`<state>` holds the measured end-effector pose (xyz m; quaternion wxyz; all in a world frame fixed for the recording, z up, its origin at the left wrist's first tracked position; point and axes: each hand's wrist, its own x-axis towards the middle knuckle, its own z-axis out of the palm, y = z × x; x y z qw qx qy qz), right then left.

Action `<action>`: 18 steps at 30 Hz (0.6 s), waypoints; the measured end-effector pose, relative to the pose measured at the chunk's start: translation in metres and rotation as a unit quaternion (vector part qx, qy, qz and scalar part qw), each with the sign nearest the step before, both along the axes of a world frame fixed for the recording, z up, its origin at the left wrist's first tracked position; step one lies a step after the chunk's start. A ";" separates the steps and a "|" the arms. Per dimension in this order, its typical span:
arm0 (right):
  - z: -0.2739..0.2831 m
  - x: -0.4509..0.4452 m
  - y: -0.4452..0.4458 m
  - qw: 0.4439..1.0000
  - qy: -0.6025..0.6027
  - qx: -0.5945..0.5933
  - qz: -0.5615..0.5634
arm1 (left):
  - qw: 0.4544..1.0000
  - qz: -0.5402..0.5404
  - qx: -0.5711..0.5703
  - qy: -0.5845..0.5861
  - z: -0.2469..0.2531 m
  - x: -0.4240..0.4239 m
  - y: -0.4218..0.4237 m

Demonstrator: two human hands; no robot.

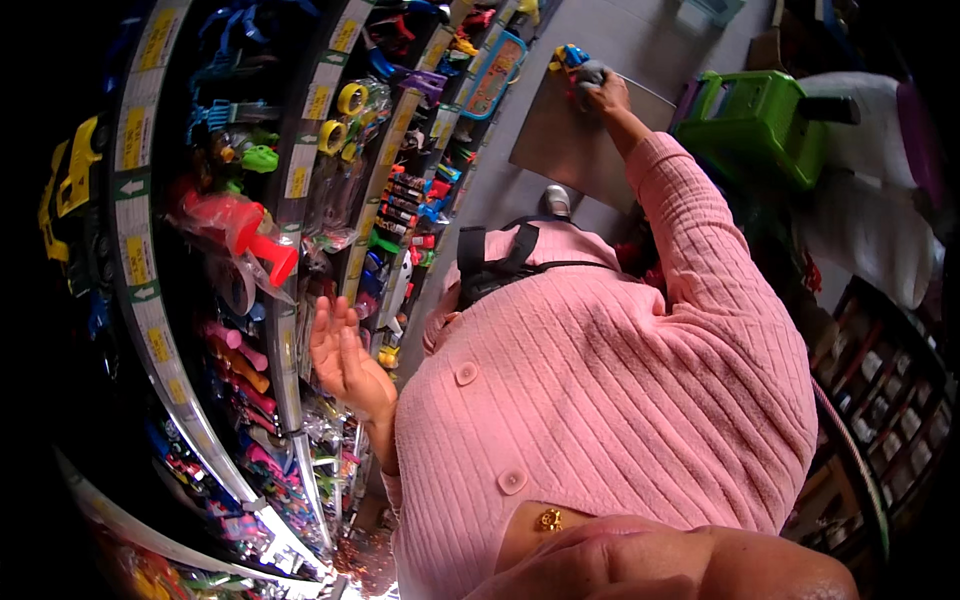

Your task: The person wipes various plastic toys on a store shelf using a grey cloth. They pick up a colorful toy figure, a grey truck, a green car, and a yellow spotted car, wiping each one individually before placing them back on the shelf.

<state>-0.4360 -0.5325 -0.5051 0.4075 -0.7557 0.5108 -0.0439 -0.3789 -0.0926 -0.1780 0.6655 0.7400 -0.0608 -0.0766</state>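
Observation:
My right hand (611, 96) reaches far forward, its fingers closed around a grey cloth (592, 75). Just beyond the cloth is a small blue and yellow toy (571, 57); I cannot tell if the fingers grip it too. Both are over the far edge of a brown square board (574, 135). My left hand (351, 371) is raised beside the shelf rack, palm turned up and holding nothing. Closest to it are a bagged red plastic toy (262, 247) and a shelf edge strip (287, 337).
Tiered shelves of packaged toys run along my left, with price-label strips (139, 142) that bear writing. Yellow toy trucks (79, 169) stand on the upper shelf. At right are a green plastic crate (757, 127), a white plastic bag (862, 127) and a dark rack (877, 397).

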 end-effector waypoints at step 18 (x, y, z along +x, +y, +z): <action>0.009 -0.032 0.027 0.992 0.051 -0.110 -0.017 | 0.985 0.090 -0.019 0.145 -0.041 -0.051 0.028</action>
